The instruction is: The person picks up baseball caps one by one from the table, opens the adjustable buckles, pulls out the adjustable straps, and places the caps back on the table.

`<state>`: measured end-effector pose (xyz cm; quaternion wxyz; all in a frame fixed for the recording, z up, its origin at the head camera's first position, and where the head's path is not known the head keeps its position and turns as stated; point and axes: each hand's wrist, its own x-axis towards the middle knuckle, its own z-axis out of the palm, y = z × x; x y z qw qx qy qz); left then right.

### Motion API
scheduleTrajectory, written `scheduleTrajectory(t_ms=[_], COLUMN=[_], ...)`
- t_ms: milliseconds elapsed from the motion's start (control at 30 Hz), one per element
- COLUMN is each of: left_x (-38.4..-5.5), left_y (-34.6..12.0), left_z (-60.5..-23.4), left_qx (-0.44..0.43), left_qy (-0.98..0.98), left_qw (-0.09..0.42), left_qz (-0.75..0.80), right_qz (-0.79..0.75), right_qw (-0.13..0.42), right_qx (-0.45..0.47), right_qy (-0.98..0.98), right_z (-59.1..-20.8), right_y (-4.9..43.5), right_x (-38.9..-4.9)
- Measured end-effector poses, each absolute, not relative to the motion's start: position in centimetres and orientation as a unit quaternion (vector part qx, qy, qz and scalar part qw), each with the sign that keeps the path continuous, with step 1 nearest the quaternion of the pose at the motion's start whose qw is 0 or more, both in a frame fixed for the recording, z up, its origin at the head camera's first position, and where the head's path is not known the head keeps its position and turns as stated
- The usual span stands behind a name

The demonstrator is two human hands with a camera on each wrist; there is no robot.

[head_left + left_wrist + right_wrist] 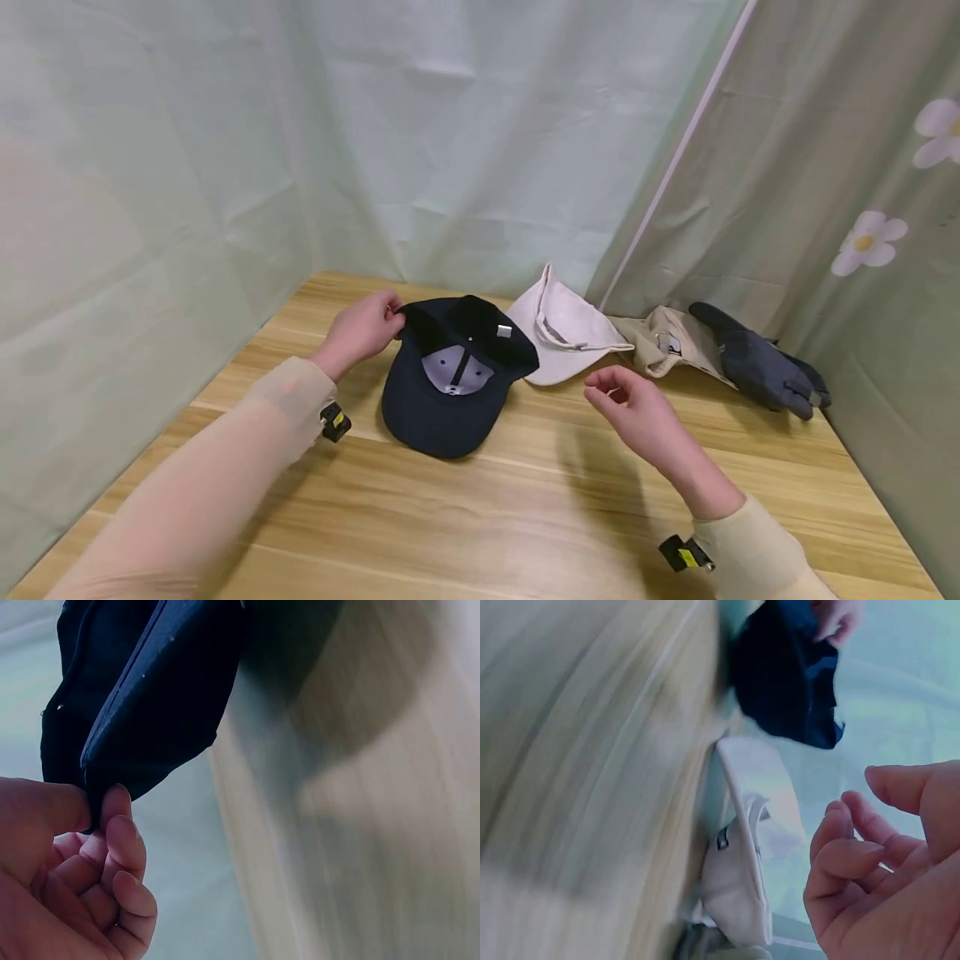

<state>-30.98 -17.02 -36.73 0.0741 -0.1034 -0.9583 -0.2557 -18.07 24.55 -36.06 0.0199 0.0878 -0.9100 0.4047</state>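
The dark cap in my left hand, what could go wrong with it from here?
First, the dark cap might slip or swing: the left hand pinches it at one edge only, and the right hand holds nothing to steady it.
Second, it could brush or shift the white cap, which sits just beside it and which it partly overlaps in the head view.

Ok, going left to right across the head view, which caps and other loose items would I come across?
Dark navy cap, pale cap, beige cap, dark gray fabric item.
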Motion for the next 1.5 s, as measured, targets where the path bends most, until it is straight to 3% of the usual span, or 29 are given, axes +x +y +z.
scheduleTrajectory(t_ms=[167, 333, 967, 1500], left_x=[-31.7, -32.5, -35.0, -35.5], left_y=[-18.8, -19.9, -24.2, -27.5], left_z=[-36.4, -35.9, -35.1, -35.5], left_qx=[-0.09, -0.08, -0.041, 0.013], left_qy=[-0.96, -0.962, -0.966, -0.965], left_qw=[0.088, 0.09, 0.098, 0.105], left_qz=[-0.249, -0.243, -0.235, -0.241], right_qz=[0.27, 0.204, 0.098, 0.11], right_qw=[0.11, 0.157, 0.227, 0.23], right_qx=[0.123, 0.139, 0.236, 0.229], right_qy=[-0.949, -0.956, -0.94, -0.94], right_z=[-36.5, -37.0, -38.3, -38.5], right_y=[24.5, 24.5, 24.9, 24.8], right_x=[-18.3, -18.7, -20.5, -20.1])
